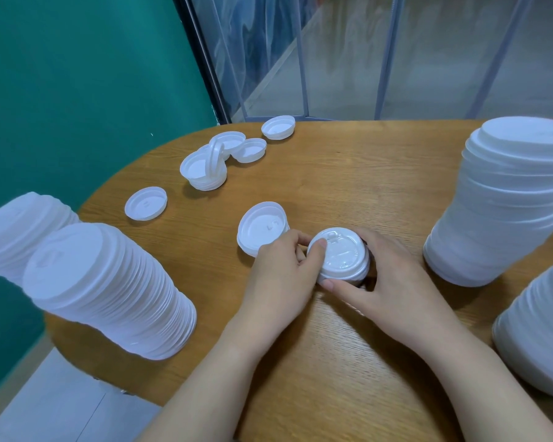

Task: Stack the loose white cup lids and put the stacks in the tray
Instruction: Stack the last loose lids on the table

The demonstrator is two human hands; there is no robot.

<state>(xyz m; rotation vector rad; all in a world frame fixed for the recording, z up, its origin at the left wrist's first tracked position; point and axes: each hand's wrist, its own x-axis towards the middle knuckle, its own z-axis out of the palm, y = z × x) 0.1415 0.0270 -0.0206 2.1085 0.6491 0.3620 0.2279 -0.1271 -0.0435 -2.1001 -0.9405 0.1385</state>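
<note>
A short stack of white lids [340, 258] stands in the middle of the wooden table [348, 173]. My left hand [281, 275] grips its left side with the thumb on the top lid. My right hand [387, 282] wraps its right side. Just left of my left hand lies an upturned lid [261, 226] on one or two others. Farther back lie a single upturned lid [146, 203], a small jumbled pile [205, 169], and two more upturned lids [251, 149] [278, 126]. No tray is in view.
Two tall lid stacks lean at the left table edge [109, 291] [20, 231]. Two more tall stacks stand at the right [505, 202] [537, 330]. A green wall [77, 74] lies behind left and a clear plastic curtain [364, 59] behind the table.
</note>
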